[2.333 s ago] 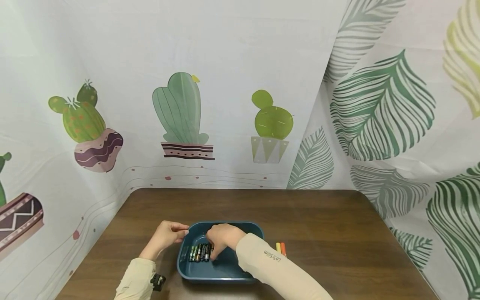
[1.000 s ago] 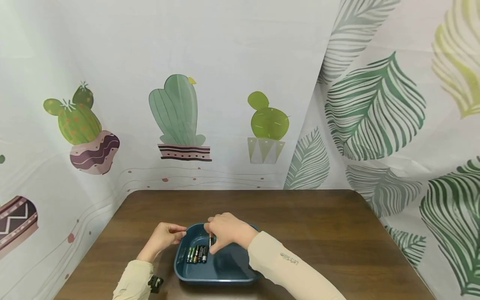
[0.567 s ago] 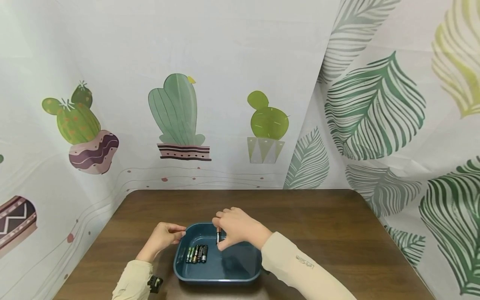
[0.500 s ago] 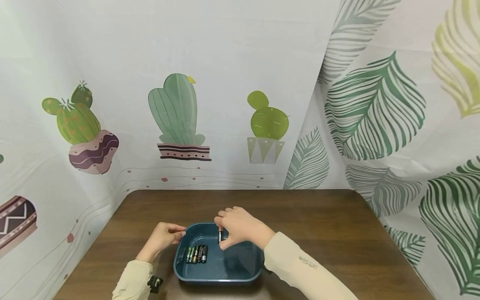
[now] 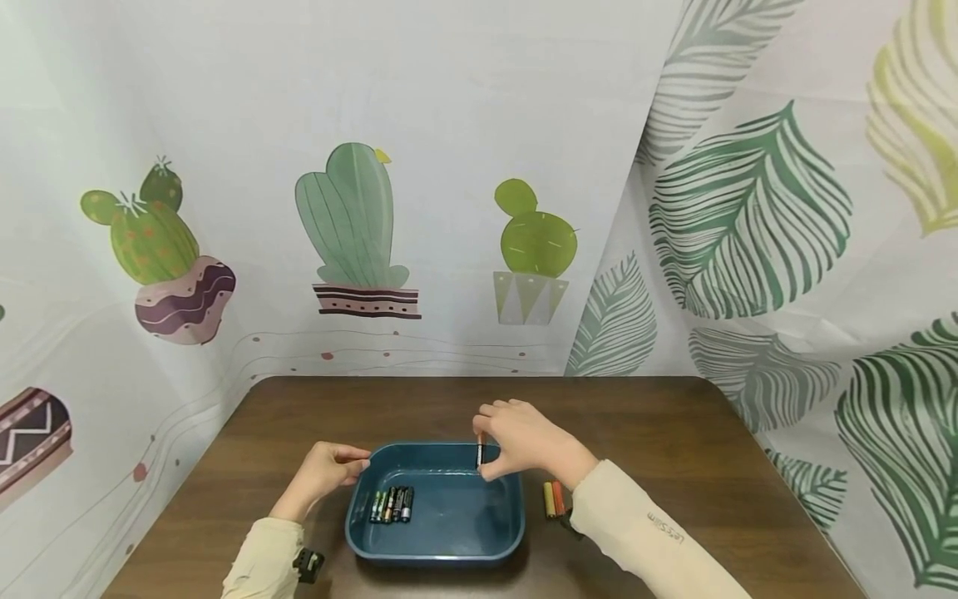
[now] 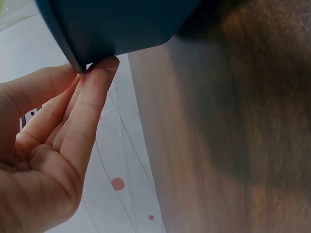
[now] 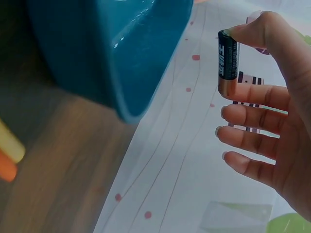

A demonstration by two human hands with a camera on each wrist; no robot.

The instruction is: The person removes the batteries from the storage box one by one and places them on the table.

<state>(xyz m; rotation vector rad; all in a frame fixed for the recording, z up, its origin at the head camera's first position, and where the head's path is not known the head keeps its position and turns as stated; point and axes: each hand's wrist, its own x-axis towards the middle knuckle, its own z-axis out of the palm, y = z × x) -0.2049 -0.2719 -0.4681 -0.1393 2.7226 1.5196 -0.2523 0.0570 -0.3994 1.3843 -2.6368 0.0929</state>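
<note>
A black battery with a copper-coloured end [image 7: 228, 63] is pinched lengthwise between the thumb and index finger of my right hand [image 5: 527, 439]. The other fingers of that hand spread apart in the right wrist view. The held battery is above the back right part of a dark blue plastic basin [image 5: 434, 559]. My left hand [image 5: 320, 476] pinches the basin's rim at its back left corner, thumb and fingertips at the edge in the left wrist view [image 6: 73, 116]. Inside the basin, several dark batteries [image 5: 392, 504] lie side by side in a row toward the left.
A yellow battery-sized cylinder [image 5: 550, 500] and an orange one [image 5: 558, 498] lie together on the brown wooden table [image 5: 636, 466], right of the basin near my right wrist. A printed cloth [image 5: 449, 166] hangs behind the table's far edge.
My right hand has lifted a battery off the row's right end and carried it rightward across the basin. The yellow and orange cylinders show again. My left hand stays at the rim.
</note>
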